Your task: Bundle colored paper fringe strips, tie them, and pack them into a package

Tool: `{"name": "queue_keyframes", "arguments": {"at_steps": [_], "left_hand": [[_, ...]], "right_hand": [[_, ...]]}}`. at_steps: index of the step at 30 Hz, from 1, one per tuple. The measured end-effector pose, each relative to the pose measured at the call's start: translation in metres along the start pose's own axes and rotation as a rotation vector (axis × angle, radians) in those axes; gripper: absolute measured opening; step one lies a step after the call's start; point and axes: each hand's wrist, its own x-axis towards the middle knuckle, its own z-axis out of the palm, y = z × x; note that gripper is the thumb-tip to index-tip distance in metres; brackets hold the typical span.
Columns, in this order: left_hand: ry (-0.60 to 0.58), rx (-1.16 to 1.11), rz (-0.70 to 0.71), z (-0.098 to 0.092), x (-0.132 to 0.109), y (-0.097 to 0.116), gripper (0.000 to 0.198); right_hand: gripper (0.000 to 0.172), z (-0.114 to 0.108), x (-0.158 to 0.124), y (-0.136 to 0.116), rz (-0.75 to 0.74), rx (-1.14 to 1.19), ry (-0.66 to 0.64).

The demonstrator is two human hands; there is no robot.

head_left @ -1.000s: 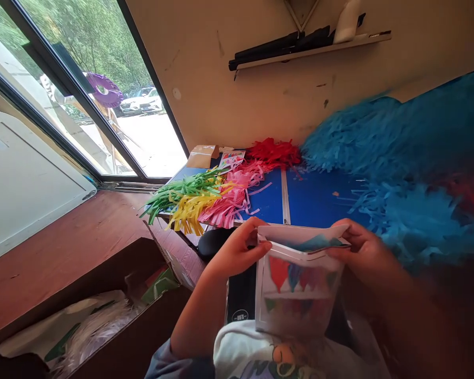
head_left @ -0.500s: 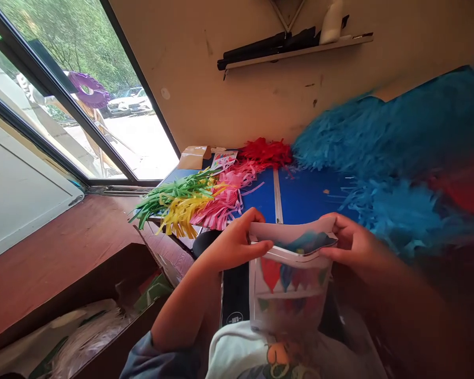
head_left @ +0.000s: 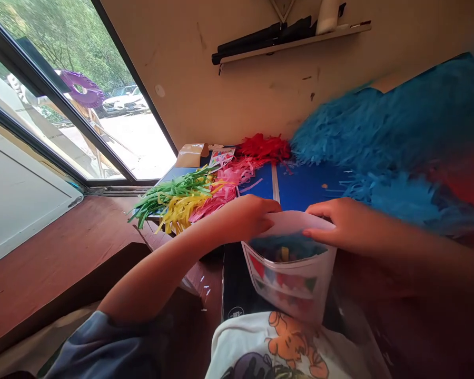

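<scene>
I hold a clear plastic packet printed with coloured pennants in front of my chest. My left hand pinches the far left lip of its mouth, and my right hand grips the right lip with fingers curled over the edge. The mouth is pulled wide, and blue and yellow paper shows inside. A large heap of blue paper fringe lies just beyond my right hand on the blue table.
Green, yellow, pink and red fringe lie across the table's left and back. A small cardboard box sits at the far corner by the window. A wall shelf hangs above. A wooden ledge runs along the left.
Both hands have pulled the packet's mouth wider and tipped it toward me. The view has shifted left and down, so the open carton at lower left is mostly hidden by my arm.
</scene>
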Motion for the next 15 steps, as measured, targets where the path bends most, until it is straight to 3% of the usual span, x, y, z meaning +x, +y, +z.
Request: {"name": "queue_keyframes", "arguments": {"at_steps": [6,9,15], "left_hand": [[-0.085,-0.007,0.05,-0.009,0.005,0.012,0.03],[-0.109,-0.018,0.063,-0.008,0.01,0.012,0.033],[-0.089,0.14,0.081,0.009,0.02,-0.004,0.025]], "right_hand": [[0.019,-0.012,0.011,-0.013,-0.042,-0.276,-0.07],[0.023,-0.006,0.022,-0.014,-0.104,-0.421,-0.119],[0.023,0.014,0.038,-0.012,-0.206,-0.576,-0.067]]}}
